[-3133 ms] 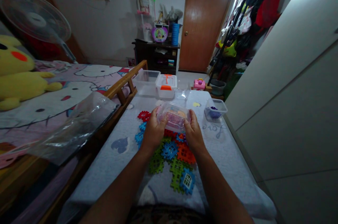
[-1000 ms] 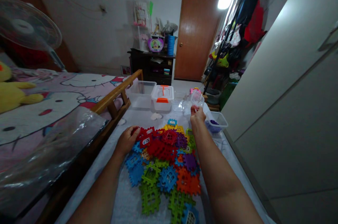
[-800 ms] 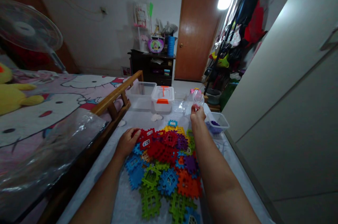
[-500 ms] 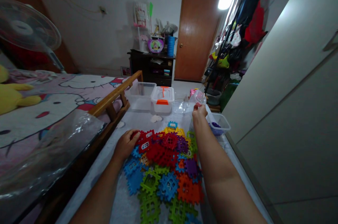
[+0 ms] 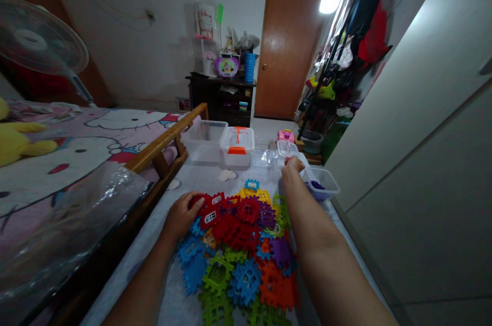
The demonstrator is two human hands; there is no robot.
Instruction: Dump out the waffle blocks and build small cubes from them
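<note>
My left hand [image 5: 184, 216] lies at the left edge of a heap of interlocking plastic building blocks. Its thumb and fingers close around the edge of a red block [image 5: 210, 217] with a white window. Farther off, my right hand [image 5: 294, 166] is reached out beside a small clear tub [image 5: 287, 148], its fingers closed. A bit of red or pink shows at the fingertips, too small to name. Around the red blocks lie blue blocks [image 5: 245, 281], green blocks [image 5: 217, 273], orange blocks [image 5: 277, 287] and purple blocks [image 5: 281, 252].
A clear box [image 5: 205, 141], an orange-latched box [image 5: 237, 146] and a clear tray [image 5: 265, 156] line the far end. At right stands a tub with purple pieces [image 5: 319, 186]. A pink toy [image 5: 285, 135] is behind. A wooden rail [image 5: 169, 139] borders the left, a white cabinet [image 5: 418, 126] the right.
The clear tub by my right hand was tilted up and now sits lower and flatter, showing more of the pink toy. My right hand has dropped slightly; my left hand has hardly moved.
</note>
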